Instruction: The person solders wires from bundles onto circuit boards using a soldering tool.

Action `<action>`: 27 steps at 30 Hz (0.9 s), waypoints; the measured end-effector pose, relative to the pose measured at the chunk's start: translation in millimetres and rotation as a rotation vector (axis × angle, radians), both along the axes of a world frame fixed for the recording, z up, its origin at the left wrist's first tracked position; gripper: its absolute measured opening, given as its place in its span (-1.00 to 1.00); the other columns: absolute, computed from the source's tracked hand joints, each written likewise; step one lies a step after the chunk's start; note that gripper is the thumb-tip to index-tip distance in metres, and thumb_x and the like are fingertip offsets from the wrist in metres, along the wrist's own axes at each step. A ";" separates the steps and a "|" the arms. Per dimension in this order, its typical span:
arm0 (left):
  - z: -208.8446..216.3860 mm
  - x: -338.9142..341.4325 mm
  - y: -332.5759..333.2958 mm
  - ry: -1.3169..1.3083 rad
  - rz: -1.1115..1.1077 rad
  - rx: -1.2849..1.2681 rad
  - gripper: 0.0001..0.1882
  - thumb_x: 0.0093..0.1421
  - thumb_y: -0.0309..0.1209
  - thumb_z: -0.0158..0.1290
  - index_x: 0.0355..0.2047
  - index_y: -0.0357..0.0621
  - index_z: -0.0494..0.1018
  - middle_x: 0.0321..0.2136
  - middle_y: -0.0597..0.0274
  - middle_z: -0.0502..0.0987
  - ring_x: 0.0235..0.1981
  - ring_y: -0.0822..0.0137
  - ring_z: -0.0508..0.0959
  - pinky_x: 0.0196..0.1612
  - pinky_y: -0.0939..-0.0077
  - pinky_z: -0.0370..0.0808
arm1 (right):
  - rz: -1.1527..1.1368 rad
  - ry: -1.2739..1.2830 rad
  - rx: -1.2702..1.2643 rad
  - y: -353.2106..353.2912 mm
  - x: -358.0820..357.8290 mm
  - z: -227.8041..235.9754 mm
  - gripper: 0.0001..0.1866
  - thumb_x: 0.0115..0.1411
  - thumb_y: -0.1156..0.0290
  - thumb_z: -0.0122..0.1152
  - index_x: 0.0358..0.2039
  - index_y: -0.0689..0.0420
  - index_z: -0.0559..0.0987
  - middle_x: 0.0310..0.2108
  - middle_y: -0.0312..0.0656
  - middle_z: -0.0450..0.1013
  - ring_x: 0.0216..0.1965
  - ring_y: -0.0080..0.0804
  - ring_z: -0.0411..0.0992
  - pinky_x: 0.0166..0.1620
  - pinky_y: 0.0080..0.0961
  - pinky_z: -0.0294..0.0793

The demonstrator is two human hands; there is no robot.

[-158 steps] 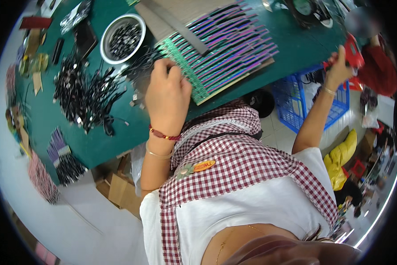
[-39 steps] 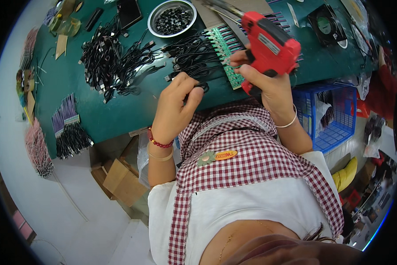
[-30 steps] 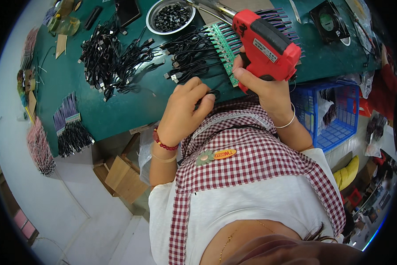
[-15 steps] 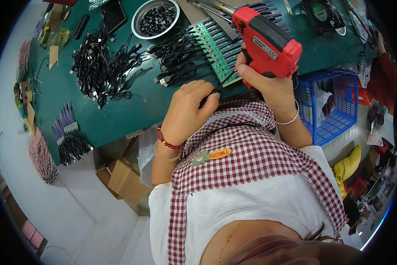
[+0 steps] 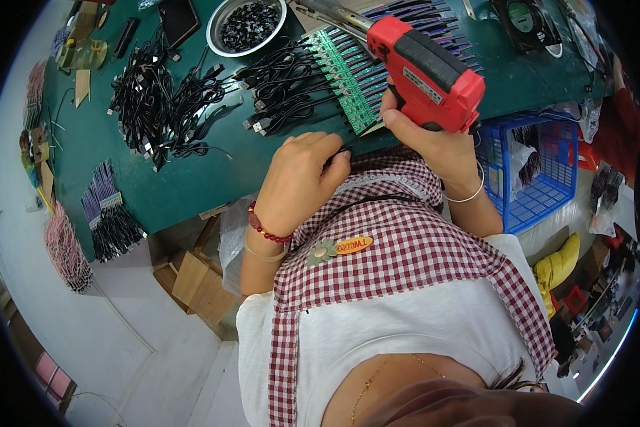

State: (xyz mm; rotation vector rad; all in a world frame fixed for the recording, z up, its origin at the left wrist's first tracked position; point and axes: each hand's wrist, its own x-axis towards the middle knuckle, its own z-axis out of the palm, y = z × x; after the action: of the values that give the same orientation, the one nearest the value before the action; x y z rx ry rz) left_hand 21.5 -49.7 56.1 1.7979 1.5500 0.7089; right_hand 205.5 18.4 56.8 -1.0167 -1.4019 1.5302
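Observation:
My right hand (image 5: 434, 146) grips a red-and-black soldering gun (image 5: 427, 75), its long metal tip pointing to the far left above a row of green circuit boards (image 5: 345, 80). Purple and black wires (image 5: 427, 43) run from the boards' right side, and black USB cables (image 5: 284, 92) lie along their left. Closed at the table's near edge, my left hand (image 5: 302, 174) pinches a thin black cable (image 5: 336, 158) between thumb and forefinger. Most of that cable is hidden by the fingers.
A tangle of black USB cables (image 5: 145, 99) covers the table's left part, near a metal bowl (image 5: 214, 41) of small black parts. Bundled wires (image 5: 110, 213) hang over the left edge. A blue crate (image 5: 541, 203) stands at the right; a black fan-like device (image 5: 523, 25) lies far right.
The soldering gun has shifted slightly left. My left hand stays closed in nearly the same place, and the view has moved a little.

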 end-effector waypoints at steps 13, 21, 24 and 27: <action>-21.0 16.4 8.8 -1.041 0.033 -0.424 -0.87 0.23 -0.46 -0.01 -0.31 -0.31 0.37 -0.45 0.22 0.49 -0.38 0.49 0.48 -0.33 0.58 0.45 | 0.029 0.127 -0.139 -7.6 -3.3 4.7 -0.83 0.04 0.61 0.19 -0.31 0.21 0.49 -0.43 -0.37 0.45 -0.40 -0.70 0.42 -0.33 -0.69 0.43; -7.5 21.8 11.8 -0.326 0.126 0.081 -0.89 -0.01 -0.62 0.07 -0.53 -0.29 0.33 -0.61 0.24 0.40 -0.59 0.47 0.44 -0.53 0.61 0.39 | 0.058 0.001 -0.044 -5.2 -4.8 -9.8 -0.75 0.05 0.61 0.20 -0.22 0.24 0.46 -0.38 -0.33 0.44 -0.36 -0.67 0.39 -0.29 -0.69 0.40; -3.3 19.6 13.4 -0.129 0.191 0.200 -0.88 -0.06 -0.63 0.08 -0.56 -0.28 0.33 -0.65 0.20 0.36 -0.63 0.41 0.43 -0.56 0.58 0.35 | 0.009 0.026 -0.081 -5.1 -6.8 -3.1 -0.83 0.03 0.58 0.24 -0.32 0.22 0.51 -0.39 -0.36 0.47 -0.37 -0.71 0.41 -0.30 -0.70 0.41; -5.6 20.1 12.3 -0.043 0.217 0.227 -0.87 -0.07 -0.63 0.09 -0.55 -0.27 0.34 -0.65 0.18 0.35 -0.63 0.38 0.43 -0.58 0.55 0.33 | 0.040 -0.007 -0.095 -6.5 -5.1 -4.6 -0.74 0.04 0.58 0.24 -0.22 0.23 0.47 -0.36 -0.34 0.46 -0.36 -0.68 0.40 -0.31 -0.68 0.41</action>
State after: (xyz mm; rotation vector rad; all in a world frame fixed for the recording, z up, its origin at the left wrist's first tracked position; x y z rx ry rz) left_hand 41.6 -37.4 50.5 1.7759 1.7095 1.0577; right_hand 200.4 11.9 52.3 -1.0577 -1.3727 1.6377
